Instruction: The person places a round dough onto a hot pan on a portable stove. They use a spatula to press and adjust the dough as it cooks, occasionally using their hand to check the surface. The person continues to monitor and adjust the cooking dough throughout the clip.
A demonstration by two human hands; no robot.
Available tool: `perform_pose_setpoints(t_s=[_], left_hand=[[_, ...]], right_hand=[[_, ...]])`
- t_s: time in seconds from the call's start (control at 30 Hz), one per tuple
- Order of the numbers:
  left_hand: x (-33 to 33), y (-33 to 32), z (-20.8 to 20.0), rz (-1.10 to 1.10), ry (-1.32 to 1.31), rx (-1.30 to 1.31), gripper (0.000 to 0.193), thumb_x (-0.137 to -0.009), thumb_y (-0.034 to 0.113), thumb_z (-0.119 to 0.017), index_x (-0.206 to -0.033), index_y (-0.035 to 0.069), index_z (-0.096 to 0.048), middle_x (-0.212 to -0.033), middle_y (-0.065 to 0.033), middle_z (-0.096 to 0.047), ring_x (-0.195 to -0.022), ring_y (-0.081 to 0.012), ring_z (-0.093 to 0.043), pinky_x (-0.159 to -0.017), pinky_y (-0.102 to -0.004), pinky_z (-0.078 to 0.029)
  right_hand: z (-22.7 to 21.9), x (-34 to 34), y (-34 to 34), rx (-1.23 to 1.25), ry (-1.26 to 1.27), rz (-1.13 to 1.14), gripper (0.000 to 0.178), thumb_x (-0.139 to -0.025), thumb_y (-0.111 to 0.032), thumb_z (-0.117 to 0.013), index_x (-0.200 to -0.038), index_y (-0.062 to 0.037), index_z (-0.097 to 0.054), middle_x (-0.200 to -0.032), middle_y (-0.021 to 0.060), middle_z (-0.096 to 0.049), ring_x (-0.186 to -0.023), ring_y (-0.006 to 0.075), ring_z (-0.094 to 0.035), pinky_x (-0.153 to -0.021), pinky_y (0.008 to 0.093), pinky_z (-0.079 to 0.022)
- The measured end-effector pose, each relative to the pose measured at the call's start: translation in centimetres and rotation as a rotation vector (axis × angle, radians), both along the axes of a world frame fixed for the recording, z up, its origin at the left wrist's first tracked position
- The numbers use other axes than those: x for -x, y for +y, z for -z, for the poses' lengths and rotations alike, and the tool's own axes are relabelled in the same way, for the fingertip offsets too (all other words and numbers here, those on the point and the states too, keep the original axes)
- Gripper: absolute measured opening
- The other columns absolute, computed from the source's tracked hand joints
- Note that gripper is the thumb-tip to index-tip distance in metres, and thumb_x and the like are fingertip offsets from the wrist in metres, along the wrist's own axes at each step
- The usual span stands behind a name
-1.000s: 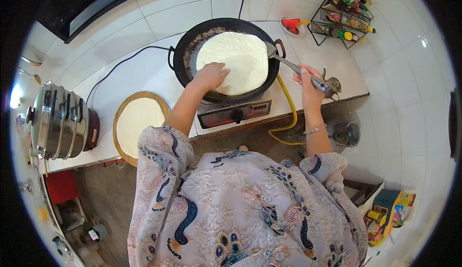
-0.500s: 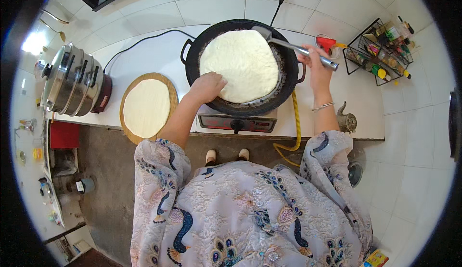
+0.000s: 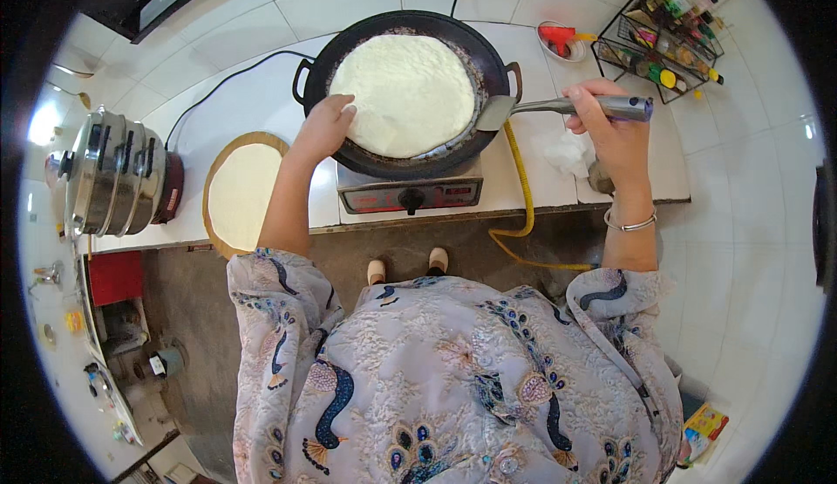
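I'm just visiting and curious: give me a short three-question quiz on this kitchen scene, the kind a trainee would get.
1. True or false: the left hand touches the flatbread in the black pan.
2. What does the right hand hold? A) a rolling pin B) a metal spatula C) a cup
3. Fill in: a second raw dough round lies on a round wooden ____ to the left of the stove.

Key
1. True; the fingers rest on the flatbread's left edge.
2. B; the metal spatula has its blade at the pan's right rim.
3. board.
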State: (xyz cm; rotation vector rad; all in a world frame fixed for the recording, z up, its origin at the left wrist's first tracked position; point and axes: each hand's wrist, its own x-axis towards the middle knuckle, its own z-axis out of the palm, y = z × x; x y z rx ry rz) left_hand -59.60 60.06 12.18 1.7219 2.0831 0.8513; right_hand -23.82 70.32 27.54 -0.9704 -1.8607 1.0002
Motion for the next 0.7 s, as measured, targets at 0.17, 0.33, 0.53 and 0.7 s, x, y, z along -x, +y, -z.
perform_pose_setpoints(t_s=[0.17, 0.33, 0.53, 0.7], left_hand=[[-0.1, 1.8, -0.8, -0.039, -0.104, -0.166, 0.035, -0.088, 0.020, -0.045, -0.110, -0.005, -0.054, -0.112, -0.0232, -0.054, -0.107, -0.0347, -0.051, -0.093, -0.0358, -0.038], [0.7, 1.7, -0.7, -0.025, -0.141, -0.188, 0.034, -0.090, 0.020, -0.043, -0.114, -0.003, -0.053, -0.112, -0.0193, -0.056, -0.107, -0.0295, -0.052, -0.094, -0.0335, -0.037], [1.0, 4.0, 1.4, 0.235, -0.093, -0.113, 0.036, -0.091, 0.024, -0.044, -0.116, -0.001, -0.052, -0.117, -0.0212, -0.053, -0.112, -0.0315, -0.048, -0.097, -0.0345, -0.035], [-3.4, 5.7, 3.1, 0.555, -0.015, 0.044, 0.049, -0.093, 0.038, -0.038, -0.117, -0.002, -0.051, -0.122, -0.0222, -0.048, -0.116, -0.0347, -0.043, -0.101, -0.0373, -0.030]], right_hand=[[-0.5, 0.0, -0.9, 0.084, -0.042, 0.066, 0.026, -0.082, -0.026, -0.063, -0.076, -0.0004, -0.062, -0.061, 0.0030, -0.058, -0.050, 0.0080, -0.056, -0.047, 0.0200, -0.046], [2.1, -0.8, -4.7, 0.156, 0.078, 0.123, 0.026, -0.085, -0.023, -0.058, -0.079, 0.0020, -0.062, -0.063, 0.0050, -0.059, -0.053, 0.0083, -0.056, -0.049, 0.0203, -0.047], [8.2, 0.9, -12.3, 0.162, 0.301, 0.271, 0.021, -0.087, -0.015, -0.054, -0.090, 0.0048, -0.060, -0.075, 0.0090, -0.062, -0.060, 0.0119, -0.060, -0.056, 0.0233, -0.051], [14.1, 5.7, -14.7, 0.250, 0.603, 0.338, 0.026, -0.089, -0.015, -0.050, -0.101, 0.0066, -0.057, -0.088, 0.0139, -0.062, -0.073, 0.0161, -0.063, -0.066, 0.0261, -0.054]])
